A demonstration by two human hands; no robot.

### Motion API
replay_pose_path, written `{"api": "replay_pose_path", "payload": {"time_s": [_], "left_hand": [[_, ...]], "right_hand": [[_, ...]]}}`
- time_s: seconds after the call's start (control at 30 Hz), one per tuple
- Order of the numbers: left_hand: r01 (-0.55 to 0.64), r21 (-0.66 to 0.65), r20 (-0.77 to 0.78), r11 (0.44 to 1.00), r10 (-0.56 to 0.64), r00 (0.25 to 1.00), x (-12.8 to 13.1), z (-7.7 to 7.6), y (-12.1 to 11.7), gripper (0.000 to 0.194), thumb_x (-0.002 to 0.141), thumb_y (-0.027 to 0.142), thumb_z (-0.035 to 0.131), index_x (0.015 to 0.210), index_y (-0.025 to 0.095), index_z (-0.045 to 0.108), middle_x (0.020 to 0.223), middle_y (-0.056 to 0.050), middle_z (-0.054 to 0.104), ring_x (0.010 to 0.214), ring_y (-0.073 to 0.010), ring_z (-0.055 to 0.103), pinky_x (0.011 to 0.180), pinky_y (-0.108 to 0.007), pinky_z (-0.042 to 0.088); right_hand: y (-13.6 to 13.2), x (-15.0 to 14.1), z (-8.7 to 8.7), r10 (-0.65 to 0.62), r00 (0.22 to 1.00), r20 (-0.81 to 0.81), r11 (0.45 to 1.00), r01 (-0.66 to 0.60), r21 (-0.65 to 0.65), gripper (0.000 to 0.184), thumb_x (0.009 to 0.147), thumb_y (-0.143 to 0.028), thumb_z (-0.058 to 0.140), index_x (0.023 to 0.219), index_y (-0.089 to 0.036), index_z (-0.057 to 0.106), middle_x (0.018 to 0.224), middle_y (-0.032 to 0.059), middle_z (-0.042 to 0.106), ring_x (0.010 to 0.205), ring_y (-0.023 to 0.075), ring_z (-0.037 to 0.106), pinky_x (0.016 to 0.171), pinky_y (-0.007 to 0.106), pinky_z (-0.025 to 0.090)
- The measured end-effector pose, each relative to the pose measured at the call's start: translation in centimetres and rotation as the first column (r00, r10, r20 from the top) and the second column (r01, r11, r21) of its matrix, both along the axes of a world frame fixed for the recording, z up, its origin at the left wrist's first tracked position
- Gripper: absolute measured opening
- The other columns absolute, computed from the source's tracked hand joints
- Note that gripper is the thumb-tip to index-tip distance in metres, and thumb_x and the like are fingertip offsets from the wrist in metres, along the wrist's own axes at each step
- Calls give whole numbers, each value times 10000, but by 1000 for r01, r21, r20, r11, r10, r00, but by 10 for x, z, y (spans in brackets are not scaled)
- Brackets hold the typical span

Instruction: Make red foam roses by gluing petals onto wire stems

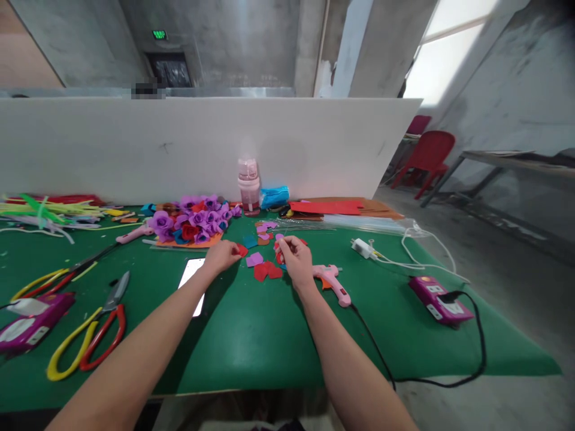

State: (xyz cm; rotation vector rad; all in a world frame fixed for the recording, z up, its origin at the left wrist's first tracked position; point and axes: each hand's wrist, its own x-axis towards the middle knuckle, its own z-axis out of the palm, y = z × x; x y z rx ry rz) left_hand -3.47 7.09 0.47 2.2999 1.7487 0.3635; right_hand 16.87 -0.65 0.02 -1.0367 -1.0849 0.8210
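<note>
Over the middle of the green table, my left hand (221, 256) pinches a small red petal piece (242, 250) by its edge. My right hand (296, 258) is closed too, its fingertips together on a small red piece (279, 256), mostly hidden behind the fingers. Loose red petals (268, 271), a purple petal (254, 259) and a blue petal (250, 241) lie between and around the hands. A pink hot glue gun (333, 284) rests just right of my right hand. Under my left wrist lies a phone (198, 304) with a bright screen.
Finished purple, red and blue flowers (197, 218) are heaped at back left. Red-and-yellow-handled scissors (96, 335) lie at front left. A pink bottle (249, 187) stands by the white partition (197, 143). Purple power strips (440, 301) sit at both sides; a black cord trails at right.
</note>
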Motion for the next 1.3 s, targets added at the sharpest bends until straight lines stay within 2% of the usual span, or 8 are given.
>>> {"api": "replay_pose_path", "payload": {"time_s": [0.1,0.27,0.53,0.7,0.87,1.03,1.13,1.3], "left_hand": [[-17,4,-24,1000,17,1000,5,-6,2,114,698,204,601,679,191,713,692,-65,691,643,-187,591,569,-258,335],[-1,-22,-20,1000,1,1000,0,4,6,195,741,227,560,606,188,695,576,-47,642,557,-165,556,544,-255,316],[-70,75,141,995,59,988,12,22,-10,206,766,285,534,787,171,703,745,-56,701,662,-175,601,584,-251,370],[184,-83,209,979,-164,964,19,18,-34,307,822,386,481,810,186,714,723,-39,708,655,-174,612,600,-256,407],[442,-34,-48,896,-443,895,14,9,-37,308,828,153,442,960,218,712,966,-62,706,954,-205,588,815,-291,422],[317,47,-266,947,-294,918,26,5,-26,504,759,23,411,1129,268,648,1111,-96,645,996,-255,539,819,-369,427],[331,73,-172,941,-315,933,29,8,-32,529,717,-16,393,1094,236,666,1060,-97,663,976,-253,547,833,-360,422],[549,-109,6,828,-552,834,38,-1,-53,515,656,-36,425,986,245,703,903,-64,664,863,-213,583,761,-296,436]], "right_hand": [[0,0,-1,0,1000,2,1000,0,-3,233,795,-401,550,763,-175,594,591,-21,575,458,82,444,454,214,354],[0,1,1,0,1000,-1,1000,0,-4,230,787,-399,557,766,-173,597,591,-21,571,456,82,447,451,213,357],[-2,3,5,-13,999,-43,1000,12,-11,225,768,-409,565,760,-185,582,589,-30,565,445,82,447,433,208,356],[-2,3,6,-3,998,-59,1000,2,-23,226,760,-410,571,752,-184,589,584,-29,568,443,85,444,429,212,351],[-3,2,8,-7,998,-69,1000,5,-19,227,761,-411,575,753,-185,586,583,-33,563,443,83,441,427,209,346],[-3,4,6,-13,999,-51,1000,13,-8,219,764,-404,580,733,-187,575,580,-37,557,449,84,443,446,212,358],[-2,5,6,-35,998,-56,999,34,-16,224,764,-412,576,737,-190,579,590,-34,561,453,87,445,447,214,364],[-4,3,7,-10,998,-68,1000,9,-15,246,764,-433,576,751,-188,579,596,-28,565,448,83,437,432,210,350]]}}
